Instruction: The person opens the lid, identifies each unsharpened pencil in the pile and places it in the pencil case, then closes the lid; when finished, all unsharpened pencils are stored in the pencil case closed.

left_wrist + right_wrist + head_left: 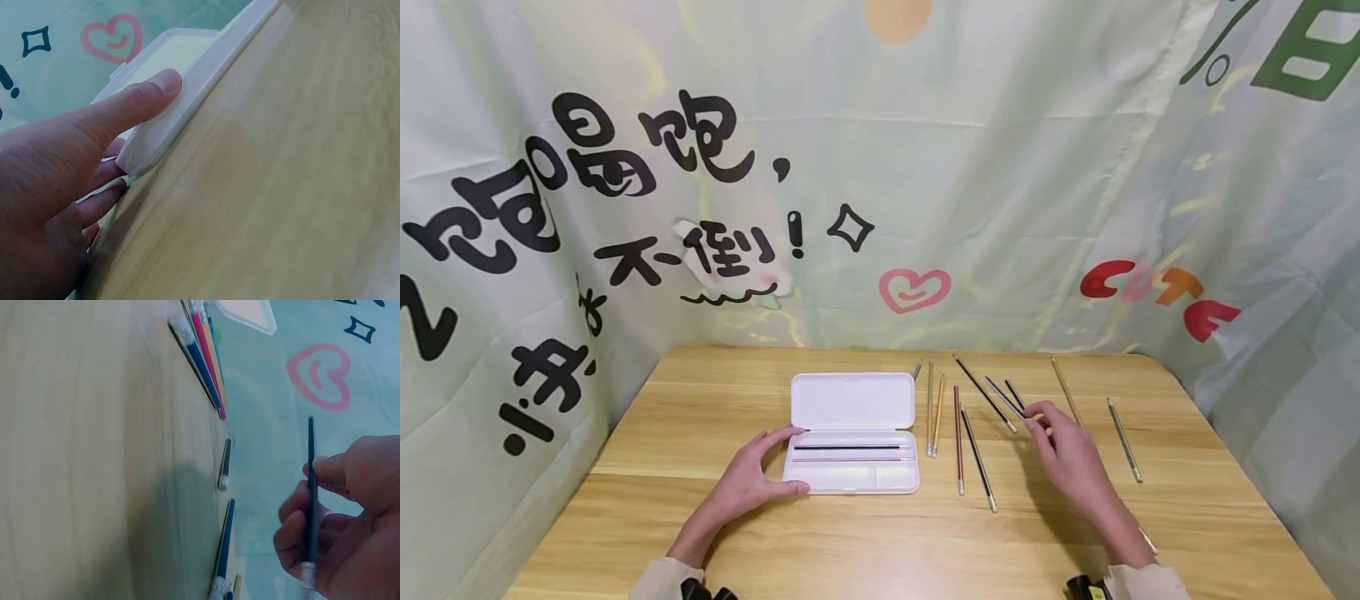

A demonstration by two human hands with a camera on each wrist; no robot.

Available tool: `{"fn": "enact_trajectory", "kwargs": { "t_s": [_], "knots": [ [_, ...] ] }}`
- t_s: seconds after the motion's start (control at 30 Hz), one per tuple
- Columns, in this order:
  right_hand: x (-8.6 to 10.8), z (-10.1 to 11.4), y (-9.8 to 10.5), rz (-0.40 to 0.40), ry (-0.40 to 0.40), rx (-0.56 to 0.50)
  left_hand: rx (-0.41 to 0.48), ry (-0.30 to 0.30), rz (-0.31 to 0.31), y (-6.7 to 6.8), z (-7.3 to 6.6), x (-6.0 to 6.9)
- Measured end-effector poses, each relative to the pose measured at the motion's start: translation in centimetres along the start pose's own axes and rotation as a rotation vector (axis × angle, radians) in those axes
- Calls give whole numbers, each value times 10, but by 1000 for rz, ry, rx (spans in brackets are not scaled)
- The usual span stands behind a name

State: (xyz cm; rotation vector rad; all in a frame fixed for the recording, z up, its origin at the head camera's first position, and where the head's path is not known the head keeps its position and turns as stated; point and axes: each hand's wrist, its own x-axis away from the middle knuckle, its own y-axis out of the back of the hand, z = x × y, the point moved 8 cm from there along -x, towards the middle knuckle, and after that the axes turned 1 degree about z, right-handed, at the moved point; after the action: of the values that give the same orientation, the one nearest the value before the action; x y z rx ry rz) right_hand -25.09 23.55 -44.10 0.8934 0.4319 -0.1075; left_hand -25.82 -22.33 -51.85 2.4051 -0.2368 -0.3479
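Note:
A white pencil case (853, 402) stands on the wooden table with its lid raised. In its lower tray lie a black pencil (850, 447) and a thin reddish pencil (848, 460). My left hand (752, 477) holds the case's left end, the thumb at the front corner and a finger near the hinge; in the left wrist view the thumb (147, 100) rests on the front edge. On the right, my right hand (1070, 458) pinches a dark pencil (311, 512) with a silver end. Another dark pencil (225, 550) lies beneath that hand.
Between the case and my right hand lie two yellowish pencils (938, 417), a red pencil (958, 442) and black pencils (978, 458). Farther right are a tan pencil (1064, 385) and a grey pencil (1124, 440). A printed curtain (1000, 183) hangs behind the table.

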Motion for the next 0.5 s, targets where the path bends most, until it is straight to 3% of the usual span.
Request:
{"fn": "enact_trajectory", "kwargs": {
  "t_s": [0.27,0.5],
  "knots": [
    [-1,16,-4,-45,68,-122,-3,-4,2,-1,-1,-1],
    [-3,33,-17,-3,108,-194,-5,-10,2,-1,0,-1]
  ]
}}
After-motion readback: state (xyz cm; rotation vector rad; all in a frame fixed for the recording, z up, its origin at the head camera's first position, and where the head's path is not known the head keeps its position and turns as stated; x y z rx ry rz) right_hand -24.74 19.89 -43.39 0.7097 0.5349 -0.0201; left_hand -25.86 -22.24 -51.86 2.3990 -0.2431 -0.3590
